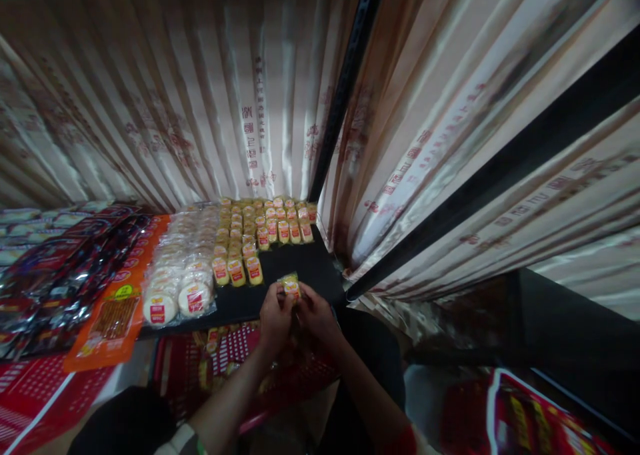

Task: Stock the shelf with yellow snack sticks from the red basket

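Pack (291,285): 1, at shelf's (290,260) near edge, label facing up, long axis apparently front to back, tipped slightly left.
Left hand (275,316): 1, gripping pack's left side.
Right hand (319,315): 1, pinching pack's right side.
Yellow packs (236,272): 3 in nearest row, more behind, too blurred to count.
White packs (194,298): 2 in front, more behind.

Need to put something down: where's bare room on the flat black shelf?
The shelf has a bare patch between your left hand and right hand and the rows of small yellow plastic-wrapped packs, reaching its right edge. Leftward it's crowded: round white wrapped packs, then flat orange packets.
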{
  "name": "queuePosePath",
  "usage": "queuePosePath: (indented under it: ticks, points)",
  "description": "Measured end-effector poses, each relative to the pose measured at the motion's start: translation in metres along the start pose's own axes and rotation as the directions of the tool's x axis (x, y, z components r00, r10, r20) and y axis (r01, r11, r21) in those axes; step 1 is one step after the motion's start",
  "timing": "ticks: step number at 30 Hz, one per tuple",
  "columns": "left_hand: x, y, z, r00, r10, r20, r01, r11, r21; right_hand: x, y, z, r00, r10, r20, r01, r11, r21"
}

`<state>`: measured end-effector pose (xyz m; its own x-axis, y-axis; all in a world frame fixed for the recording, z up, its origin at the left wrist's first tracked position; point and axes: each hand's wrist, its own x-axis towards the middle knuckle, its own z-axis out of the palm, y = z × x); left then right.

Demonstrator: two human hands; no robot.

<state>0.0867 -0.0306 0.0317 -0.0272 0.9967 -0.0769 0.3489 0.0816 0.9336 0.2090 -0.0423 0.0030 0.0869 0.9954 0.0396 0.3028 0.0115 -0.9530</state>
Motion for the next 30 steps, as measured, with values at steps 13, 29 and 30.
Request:
queuePosePath:
  ticks: [13,29,30]
  points:
    - [0.050,0.033,0.029,0.998,0.059,0.037,-0.066,0.971,0.232,0.039,0.021,-0.003,0.927,-0.168,-0.335,0.053,0.944,-0.326]
    - [0.112,0.064,0.022,0.984,0.148,-0.097,-0.109,0.940,0.323,0.134,0.041,-0.009,0.931,-0.267,-0.248,0.082,0.816,-0.572]
    - [0.116,0.066,0.022,0.982,0.163,-0.094,-0.126,0.940,0.317,0.137,0.042,-0.008,0.935,-0.269,-0.233,0.088,0.809,-0.582]
